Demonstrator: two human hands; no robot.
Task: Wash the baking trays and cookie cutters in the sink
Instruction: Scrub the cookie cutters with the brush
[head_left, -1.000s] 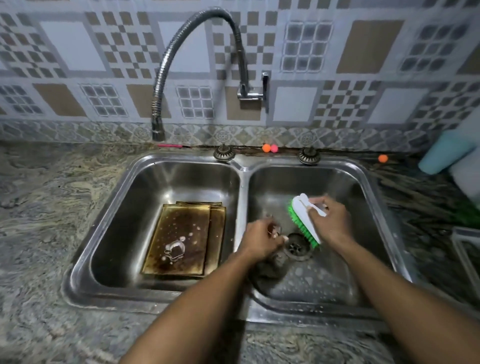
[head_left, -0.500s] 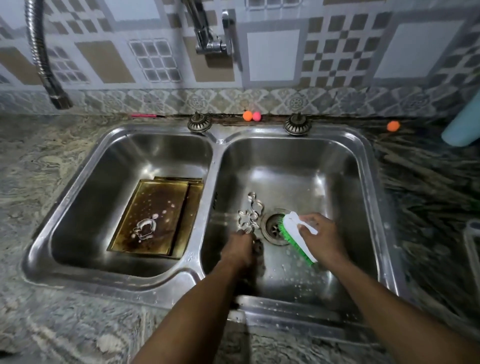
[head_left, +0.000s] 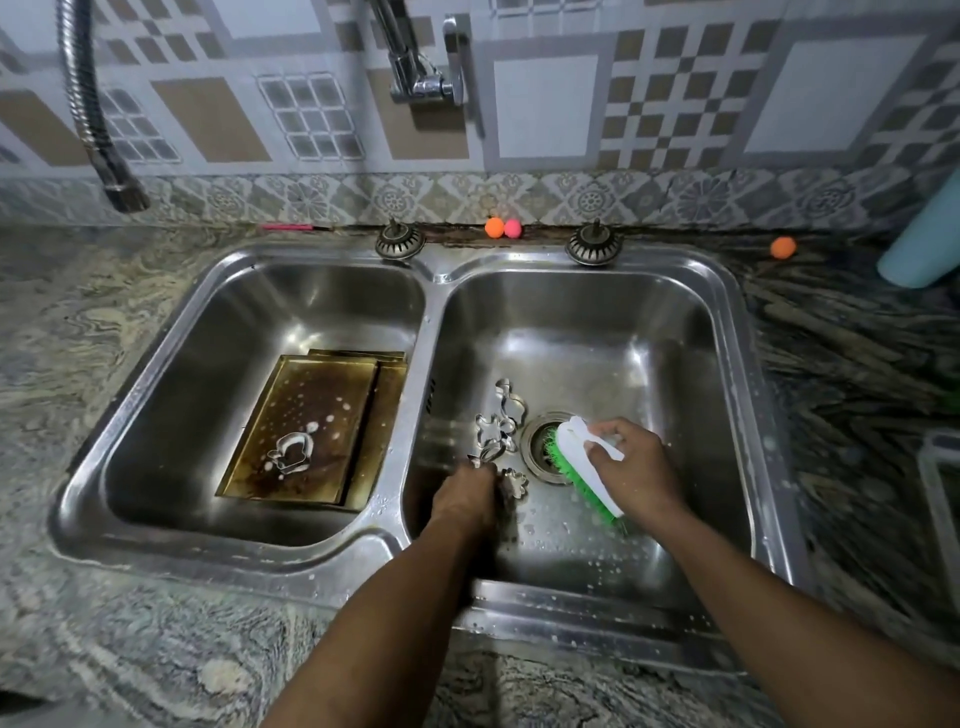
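The cookie cutters (head_left: 497, 430) are thin open metal outlines, clustered on the right basin floor just beside the drain (head_left: 537, 441). They look light, stiff and soap-slick, and are best pinched across one band. The left grip (head_left: 465, 499) rests over the nearest ones; whether it pinches one I cannot tell. The right grip (head_left: 631, 467) clasps a green-bristled brush (head_left: 571, 449). Browned baking trays (head_left: 311, 415) lie stacked in the left basin of the sink (head_left: 431, 270), one more cutter (head_left: 292, 453) lying on top

I count two sink bowls (head_left: 311, 306), one brush (head_left: 571, 441), two plugs (head_left: 399, 240) on the rim, three little balls (head_left: 494, 227), five cookie cutters (head_left: 495, 427), and probably two stacked baking trays (head_left: 311, 410), though their overlapping edges leave me unsure.
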